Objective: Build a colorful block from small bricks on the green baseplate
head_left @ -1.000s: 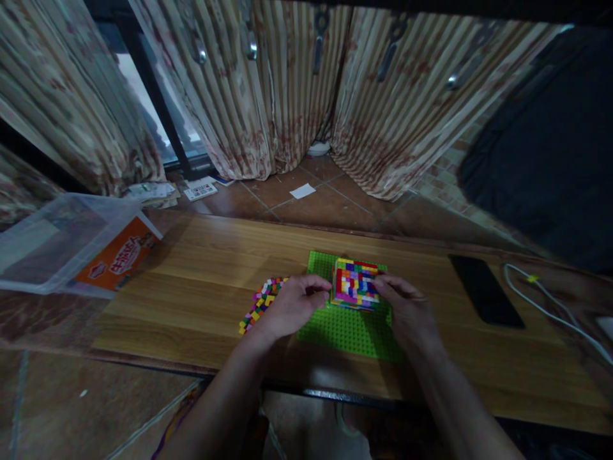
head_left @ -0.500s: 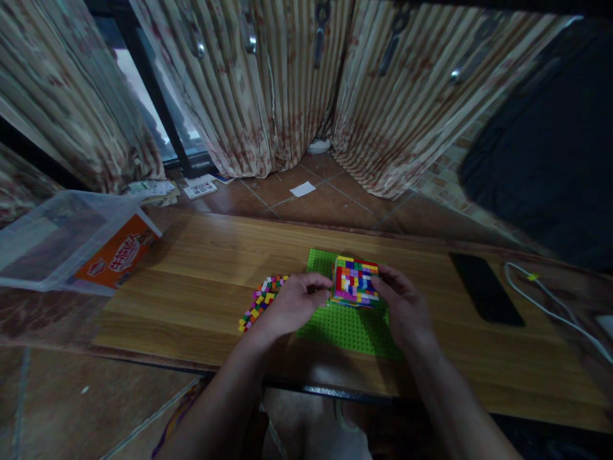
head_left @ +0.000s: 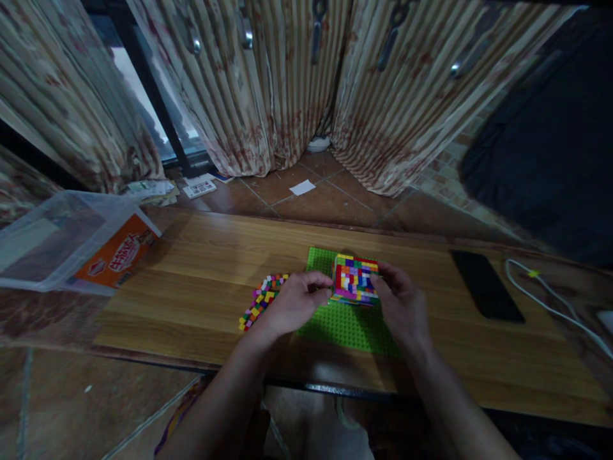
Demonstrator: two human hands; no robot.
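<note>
A squat, multicoloured block built of toy bricks (head_left: 355,278) sits on a green baseplate (head_left: 352,332), toward its far side. My right hand (head_left: 402,306) grips the block's right side, thumb on the near right part of the top and fingers round the far right edge. My left hand (head_left: 299,300) is at the block's left side, with thumb and index finger bent toward each other in a pinch. Anything between those fingertips is too small to make out. Left of it, partly covered by this hand, lies a pile of small loose bricks (head_left: 261,299).
The wooden table (head_left: 191,275) carries a black phone-like slab (head_left: 486,284) and a white cable (head_left: 546,303) on the right. A clear plastic bin (head_left: 71,223) with an orange label stands at the left end. Striped curtains (head_left: 268,96) hang beyond the table.
My right hand has shifted slightly, its thumb and fingers closer in against the block's right side. My left hand stays almost where it was; the block looks the same.
</note>
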